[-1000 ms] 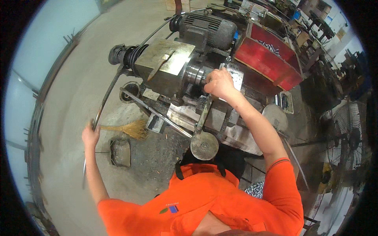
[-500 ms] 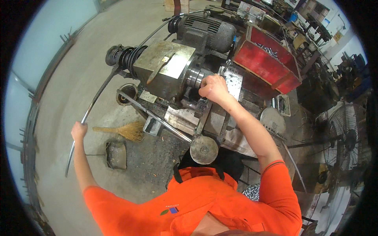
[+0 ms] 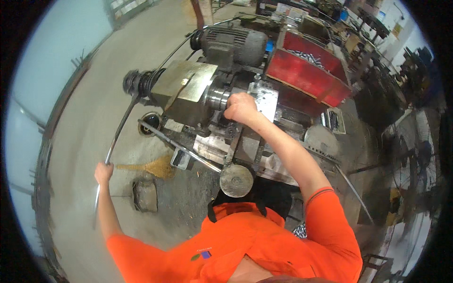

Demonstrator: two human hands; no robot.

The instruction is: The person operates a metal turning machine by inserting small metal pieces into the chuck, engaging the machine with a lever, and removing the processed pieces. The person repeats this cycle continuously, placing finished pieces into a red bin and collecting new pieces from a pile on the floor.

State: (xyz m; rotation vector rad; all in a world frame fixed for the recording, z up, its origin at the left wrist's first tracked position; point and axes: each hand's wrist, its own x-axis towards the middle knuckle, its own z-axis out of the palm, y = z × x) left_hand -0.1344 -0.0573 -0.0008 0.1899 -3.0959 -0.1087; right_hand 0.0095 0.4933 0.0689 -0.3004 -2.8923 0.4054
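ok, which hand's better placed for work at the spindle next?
Likely the right: the right hand is at the spindle, while the left hand grips the long lever farther left.

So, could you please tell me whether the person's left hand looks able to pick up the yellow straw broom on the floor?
Probably not as things stand: the left hand is closed around the long grey metal lever, and the yellow straw broom lies lower, on the floor.

The lever [image 3: 124, 123], a long, grey metal rod, slants from upper left to lower left of the frame, its lower end blurred. The chuck [image 3: 217, 99], shiny and ringed, lies sideways above centre, its right end hidden.
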